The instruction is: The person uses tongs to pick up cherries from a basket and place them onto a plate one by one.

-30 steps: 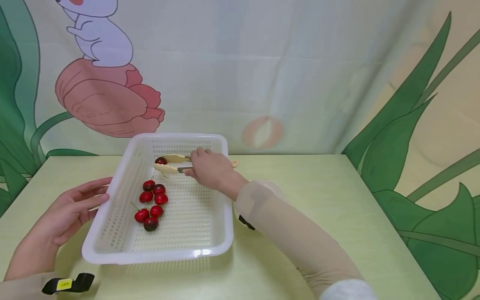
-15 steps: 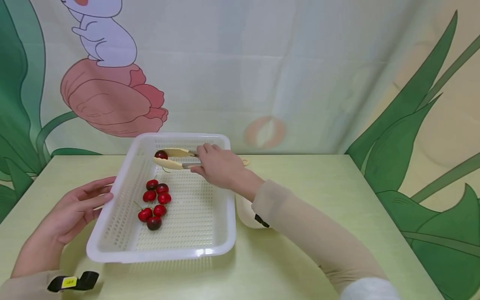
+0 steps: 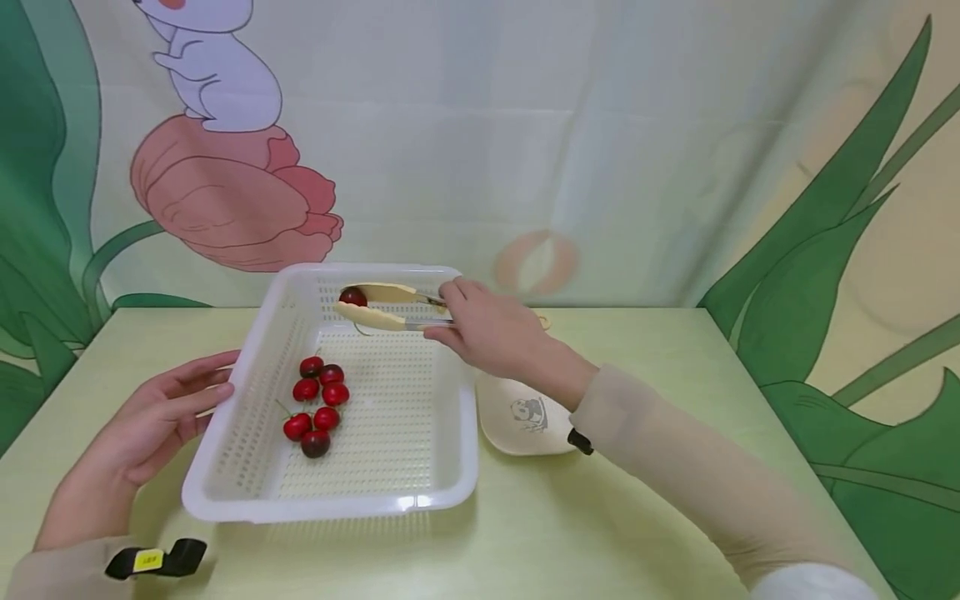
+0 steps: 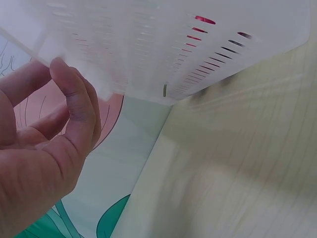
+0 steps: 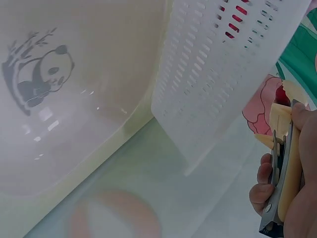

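Note:
My right hand [image 3: 498, 329] grips a pair of tongs [image 3: 375, 317] with cream tips and a metal handle. Between the tips is a dark red cherry [image 3: 353, 297], its thin stem hanging below, over the far end of a white perforated basket [image 3: 330, 510]. Several red cherries [image 3: 316, 443] lie clustered left of centre on the basket floor. My left hand [image 3: 161, 412] touches the basket's left rim from outside, thumb and fingertips against the edge. In the left wrist view a bent finger [image 4: 74, 94] meets the rim from below.
Right of the basket sits a cream dish [image 3: 498, 417] with a panda print, partly under my right forearm. The light green table [image 3: 360, 562] ends at a curtain [image 3: 637, 192] with cartoon pictures. A black band [image 3: 157, 560] circles my left wrist.
The tongs with the cherry have risen and moved right across the basket. My right forearm has shifted right, uncovering more of the dish. The left hand stays at the rim.

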Demonstrator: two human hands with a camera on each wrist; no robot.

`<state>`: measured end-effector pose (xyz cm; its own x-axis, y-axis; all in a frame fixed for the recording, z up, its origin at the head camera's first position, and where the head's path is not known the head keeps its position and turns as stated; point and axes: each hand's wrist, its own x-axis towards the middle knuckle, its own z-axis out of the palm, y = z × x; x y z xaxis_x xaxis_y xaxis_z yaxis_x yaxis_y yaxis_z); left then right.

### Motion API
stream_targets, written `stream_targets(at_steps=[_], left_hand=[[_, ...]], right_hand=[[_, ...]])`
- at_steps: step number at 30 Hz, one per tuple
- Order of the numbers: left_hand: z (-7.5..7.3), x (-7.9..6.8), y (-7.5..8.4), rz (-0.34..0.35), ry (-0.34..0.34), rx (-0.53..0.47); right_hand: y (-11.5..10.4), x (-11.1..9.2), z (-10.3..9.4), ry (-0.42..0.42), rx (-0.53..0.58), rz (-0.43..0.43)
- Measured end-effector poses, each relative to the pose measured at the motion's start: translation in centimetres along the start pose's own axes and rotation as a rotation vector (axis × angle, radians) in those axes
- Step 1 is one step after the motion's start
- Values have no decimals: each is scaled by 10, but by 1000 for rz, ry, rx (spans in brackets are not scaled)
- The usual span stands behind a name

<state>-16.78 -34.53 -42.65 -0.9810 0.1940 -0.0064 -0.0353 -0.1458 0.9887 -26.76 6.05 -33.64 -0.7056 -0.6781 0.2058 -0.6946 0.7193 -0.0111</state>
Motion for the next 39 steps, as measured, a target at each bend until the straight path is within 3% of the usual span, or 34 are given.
stream_targets(at_steps=[6,15,27,39], left_hand=[[0,2,1,6,-2,7],[3,1,1,15,-9,13],[5,0,3,-15,28,7],[4,-1,3,-22,38,-6]], right_hand=[[16,-27,-6,66,106,8],[38,-79,-12,121,138,115],[64,-150,4,139,188,282],[77,-177,30,73,175,291]])
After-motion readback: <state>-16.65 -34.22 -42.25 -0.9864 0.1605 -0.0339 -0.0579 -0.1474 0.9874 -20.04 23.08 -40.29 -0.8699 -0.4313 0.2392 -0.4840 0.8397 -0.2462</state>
